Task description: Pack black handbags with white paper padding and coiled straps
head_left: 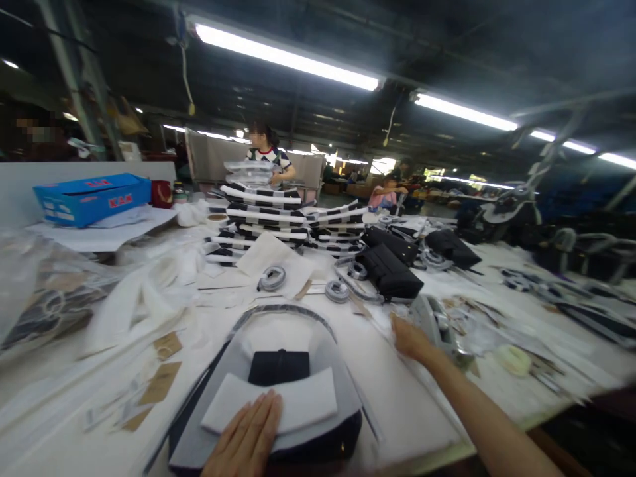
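A dark bag (348, 434) lies in front of me with a pale sheet over it and its handle arched toward the back. On it rests a curved white foam pad (308, 401), just in front of a small black flap (279, 368). My left hand (251, 430) lies flat on the pad, fingers stretched out. To the right, my right hand (410, 336) reaches over the table beside a grey tape dispenser (437, 324). Its fingers are bent at a strip of thin white material; whether they grip it is unclear.
Stacks of wrapped black and white pieces (265, 215) stand at the back. Black bags (390, 271) and wrapped coils (336, 290) lie before them. A blue box (94, 199) is back left, brown tags (161, 383) lie left. A person (268, 156) stands behind the stacks.
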Demonstrator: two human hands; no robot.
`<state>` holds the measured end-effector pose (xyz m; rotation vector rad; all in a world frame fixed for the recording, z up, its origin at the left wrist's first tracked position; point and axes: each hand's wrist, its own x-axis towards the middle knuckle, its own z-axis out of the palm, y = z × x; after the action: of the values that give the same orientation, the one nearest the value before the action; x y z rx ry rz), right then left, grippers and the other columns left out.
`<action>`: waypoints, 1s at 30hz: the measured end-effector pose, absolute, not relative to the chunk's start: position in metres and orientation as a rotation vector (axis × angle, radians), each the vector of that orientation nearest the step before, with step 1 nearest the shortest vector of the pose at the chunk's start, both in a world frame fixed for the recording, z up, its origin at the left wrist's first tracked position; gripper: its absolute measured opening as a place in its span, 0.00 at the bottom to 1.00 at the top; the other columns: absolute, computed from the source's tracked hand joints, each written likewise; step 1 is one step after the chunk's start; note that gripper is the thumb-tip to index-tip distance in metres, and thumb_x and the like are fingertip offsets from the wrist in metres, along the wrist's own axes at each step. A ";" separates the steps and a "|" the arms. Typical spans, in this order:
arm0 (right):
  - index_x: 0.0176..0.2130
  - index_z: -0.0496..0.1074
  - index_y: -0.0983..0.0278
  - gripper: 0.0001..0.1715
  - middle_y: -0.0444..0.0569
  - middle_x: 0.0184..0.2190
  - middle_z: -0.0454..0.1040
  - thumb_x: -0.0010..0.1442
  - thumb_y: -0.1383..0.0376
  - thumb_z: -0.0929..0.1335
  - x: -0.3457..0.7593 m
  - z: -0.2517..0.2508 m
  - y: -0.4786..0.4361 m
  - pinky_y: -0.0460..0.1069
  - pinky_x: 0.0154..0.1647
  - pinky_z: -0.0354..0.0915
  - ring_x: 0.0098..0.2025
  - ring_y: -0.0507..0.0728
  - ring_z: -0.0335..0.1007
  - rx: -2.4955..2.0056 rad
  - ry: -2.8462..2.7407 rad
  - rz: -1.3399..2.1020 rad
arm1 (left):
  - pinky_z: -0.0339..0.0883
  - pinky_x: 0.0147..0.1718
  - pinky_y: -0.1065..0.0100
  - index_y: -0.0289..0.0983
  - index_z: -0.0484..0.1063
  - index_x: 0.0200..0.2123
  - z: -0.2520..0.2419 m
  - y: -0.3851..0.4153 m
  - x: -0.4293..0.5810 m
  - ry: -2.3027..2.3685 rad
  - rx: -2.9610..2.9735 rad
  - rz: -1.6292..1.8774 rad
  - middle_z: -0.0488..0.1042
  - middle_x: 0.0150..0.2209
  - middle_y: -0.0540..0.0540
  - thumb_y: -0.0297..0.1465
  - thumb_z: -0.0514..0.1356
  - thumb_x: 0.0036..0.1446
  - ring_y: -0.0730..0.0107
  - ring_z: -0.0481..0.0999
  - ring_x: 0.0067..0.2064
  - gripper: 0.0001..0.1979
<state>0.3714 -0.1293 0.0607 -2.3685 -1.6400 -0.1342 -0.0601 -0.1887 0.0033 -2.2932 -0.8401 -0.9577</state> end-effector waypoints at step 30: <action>0.34 0.80 0.67 0.09 0.55 0.35 0.80 0.51 0.74 0.70 0.391 0.078 -0.124 0.46 0.38 0.65 0.39 0.59 0.76 -2.673 -1.866 0.287 | 0.47 0.67 0.64 0.41 0.51 0.68 0.012 -0.196 -0.058 -0.920 -2.379 -0.948 0.72 0.57 0.48 0.17 0.43 0.59 0.68 0.72 0.57 0.35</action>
<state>0.3914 -0.1240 0.0783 -2.6733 -1.8658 0.2872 -0.0575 -0.1958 0.0120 -2.3791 -0.9205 -0.9482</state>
